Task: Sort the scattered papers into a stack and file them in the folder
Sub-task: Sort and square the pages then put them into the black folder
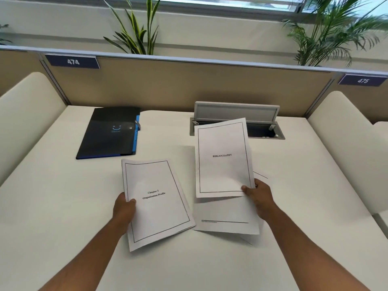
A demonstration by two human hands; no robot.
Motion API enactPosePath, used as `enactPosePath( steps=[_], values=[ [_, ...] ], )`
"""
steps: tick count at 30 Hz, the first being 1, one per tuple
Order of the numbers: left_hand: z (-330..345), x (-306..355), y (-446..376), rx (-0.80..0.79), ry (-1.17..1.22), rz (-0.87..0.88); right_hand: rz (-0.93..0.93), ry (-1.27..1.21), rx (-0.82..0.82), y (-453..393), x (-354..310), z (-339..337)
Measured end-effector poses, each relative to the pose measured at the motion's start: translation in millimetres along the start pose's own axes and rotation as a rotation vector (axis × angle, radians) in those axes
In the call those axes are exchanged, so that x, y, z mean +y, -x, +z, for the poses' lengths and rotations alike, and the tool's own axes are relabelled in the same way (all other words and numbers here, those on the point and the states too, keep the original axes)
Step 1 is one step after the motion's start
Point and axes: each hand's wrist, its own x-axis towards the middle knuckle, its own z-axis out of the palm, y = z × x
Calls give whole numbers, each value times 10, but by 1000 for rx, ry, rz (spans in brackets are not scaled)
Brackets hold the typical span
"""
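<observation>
the left hand (123, 208) pinches the left edge of a white bordered sheet reading "chapter 2 organization profile" (156, 203), thumb on top. the right hand (257, 195) grips the lower right corner of a white bordered sheet headed "bibliography" (222, 158), lifted above more white papers (226, 217) lying on the white bench (63, 206). a closed black folder with blue tabs (109, 133) lies on the bench's far left, apart from both sheets.

Hidden, cropped and unreadable parts

The small footer print on the lower sheet (226, 215) is too fine to be read, most of that sheet is covered by the bibliography page (222, 158), and both forearms are cropped below.
</observation>
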Motion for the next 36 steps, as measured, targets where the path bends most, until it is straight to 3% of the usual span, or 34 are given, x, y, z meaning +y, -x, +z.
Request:
enactPosePath(
  steps=[6,17,31,34,36],
  values=[
    [61,32,-4,10,-2,16,15,-141,-32,-75,-186,-109],
    [765,211,483,-188,161,-12,91,-160,-127,220,36,366],
    [874,84,534,-95,72,-63,-94,296,-413,473,315,568],
    [871,37,522,-119,69,-47,-186,421,-345,475,315,568],
    [865,18,517,-117,24,-34,-205,444,-180,457,312,541]
  ],
)
